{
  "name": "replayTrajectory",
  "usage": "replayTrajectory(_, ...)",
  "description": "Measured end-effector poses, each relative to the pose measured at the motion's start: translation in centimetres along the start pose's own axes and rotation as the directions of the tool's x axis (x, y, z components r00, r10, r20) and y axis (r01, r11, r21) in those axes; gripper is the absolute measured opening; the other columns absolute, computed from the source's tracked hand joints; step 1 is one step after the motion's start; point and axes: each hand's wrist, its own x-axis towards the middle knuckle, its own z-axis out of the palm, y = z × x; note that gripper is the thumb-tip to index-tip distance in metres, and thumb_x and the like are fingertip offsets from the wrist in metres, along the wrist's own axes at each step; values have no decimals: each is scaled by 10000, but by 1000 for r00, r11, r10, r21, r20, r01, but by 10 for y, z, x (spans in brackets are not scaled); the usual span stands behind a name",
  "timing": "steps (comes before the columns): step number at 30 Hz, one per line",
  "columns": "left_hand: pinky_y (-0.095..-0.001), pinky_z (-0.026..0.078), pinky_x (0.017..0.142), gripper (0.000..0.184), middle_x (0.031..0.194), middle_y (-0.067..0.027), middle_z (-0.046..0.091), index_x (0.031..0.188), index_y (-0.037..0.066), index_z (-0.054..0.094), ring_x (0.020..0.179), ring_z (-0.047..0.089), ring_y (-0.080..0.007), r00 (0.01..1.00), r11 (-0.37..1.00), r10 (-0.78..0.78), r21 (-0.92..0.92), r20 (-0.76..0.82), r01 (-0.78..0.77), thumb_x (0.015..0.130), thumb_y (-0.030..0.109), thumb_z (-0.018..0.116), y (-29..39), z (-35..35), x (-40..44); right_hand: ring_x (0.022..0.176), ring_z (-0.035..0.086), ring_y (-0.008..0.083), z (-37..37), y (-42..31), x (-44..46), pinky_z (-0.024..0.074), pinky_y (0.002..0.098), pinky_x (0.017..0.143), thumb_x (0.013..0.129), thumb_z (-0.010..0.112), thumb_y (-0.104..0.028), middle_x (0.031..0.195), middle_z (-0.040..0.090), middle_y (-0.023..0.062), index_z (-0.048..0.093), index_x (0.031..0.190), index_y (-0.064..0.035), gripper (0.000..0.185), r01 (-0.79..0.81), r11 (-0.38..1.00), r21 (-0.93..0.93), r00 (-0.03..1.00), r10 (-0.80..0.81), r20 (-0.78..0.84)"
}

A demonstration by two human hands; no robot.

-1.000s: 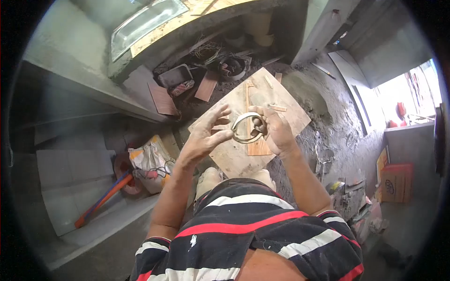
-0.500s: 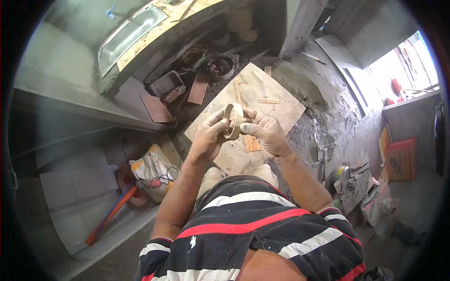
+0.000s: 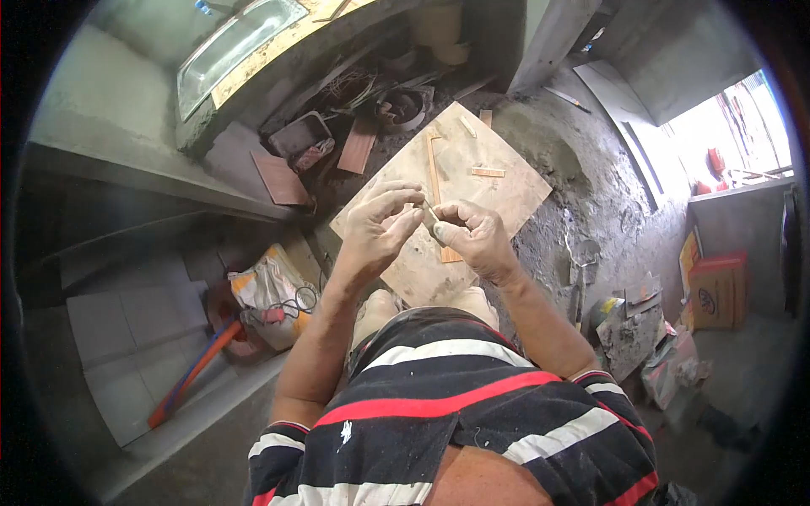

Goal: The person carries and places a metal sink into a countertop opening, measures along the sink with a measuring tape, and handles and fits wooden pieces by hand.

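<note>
My right hand point(image 3: 483, 239) pinches a thin, pale strip-like edge point(image 3: 432, 211) between thumb and fingers. It may be the tan ring, like a roll of tape, now turned edge-on; most of it is hidden. My left hand point(image 3: 377, 226) is just left of that edge, its fingers curved and apart from the thumb, close to the strip; contact cannot be made out. Below both hands lies a square wooden board point(image 3: 515, 198) on the floor. On it are a long, narrow wooden strip point(image 3: 434, 164), a short slotted wooden piece point(image 3: 488, 172) and an orange-brown piece point(image 3: 451, 254).
A sink point(image 3: 240, 51) is set in the counter at upper left. Brown tiles point(image 3: 280, 179) and a grey tray point(image 3: 299, 135) lie below it. Wet mortar point(image 3: 548, 156) covers floor to the right. At far right stands a cardboard box point(image 3: 718, 291); sacks point(image 3: 272, 291) are at left.
The tan ring, seen round between both hands before, now shows only as a thin edge at my right fingers. My left fingers have lifted and spread from it. The view has shifted slightly.
</note>
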Motion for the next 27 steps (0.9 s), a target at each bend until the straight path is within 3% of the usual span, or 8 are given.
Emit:
replayTrajectory(4,-310,529,945,168,1149,-106,686,1066,-17,751,1059,660,-177,999,999,-33,1,19,33,910,45,747,7,0,1,902,636,85,-2,2,-1,525,259,810,955,697,-98,968,734,37,724,1103,37,202,10,990,-144,1000,-6,27)
replayTrajectory(11,-299,534,873,101,1053,-106,697,983,-29,745,1004,669,-177,997,991,6,136,83,-17,893,17,741,8,-3,2,906,633,86,-7,10,-3,516,260,828,951,672,-87,960,735,47,722,1099,38,200,67,987,-144,995,-55,83)
replayTrajectory(14,-301,533,873,73,1032,-105,698,972,-36,709,981,672,-178,996,978,73,192,60,-84,914,8,714,4,5,0,886,649,101,-4,13,0,524,270,803,942,662,-75,948,739,69,716,1100,43,204,68,991,-114,996,-60,67)
replayTrajectory(18,-324,536,877,69,979,-88,701,1023,-15,660,948,674,-171,988,968,134,224,-75,-115,984,41,647,-6,16,-5,846,663,111,-5,14,7,536,285,760,927,665,-69,925,739,108,704,1092,54,209,91,950,-300,995,-100,-15)
replayTrajectory(20,-331,530,878,123,994,-82,704,987,1,668,951,666,-168,962,927,-244,-319,-122,195,1018,114,633,0,11,-5,834,665,110,-9,21,9,539,288,747,923,665,-68,914,738,120,701,1087,57,210,109,928,-357,991,-130,-35)
replayTrajectory(22,-322,524,883,161,997,-82,712,975,7,671,950,668,-165,964,926,-216,-347,-157,151,1035,143,609,-11,-5,-5,857,667,107,-15,30,9,537,275,765,943,659,-66,946,740,103,699,1112,53,210,92,946,-312,988,-125,-89)
replayTrajectory(25,-301,523,885,139,937,-69,722,1029,-10,682,909,682,-148,904,927,-362,16,-227,375,1006,125,654,-33,-32,-6,907,669,105,-17,31,9,538,262,799,966,661,-69,999,738,76,692,1154,48,224,64,986,-151,994,-77,-81)
replayTrajectory(27,-302,525,885,155,925,-65,722,1089,-18,668,896,681,-144,909,928,-367,-11,-198,373,994,105,658,-41,-33,-13,927,666,103,-15,20,9,533,255,820,977,662,-80,1026,733,67,689,1168,44,230,48,995,-89,998,-51,-35)
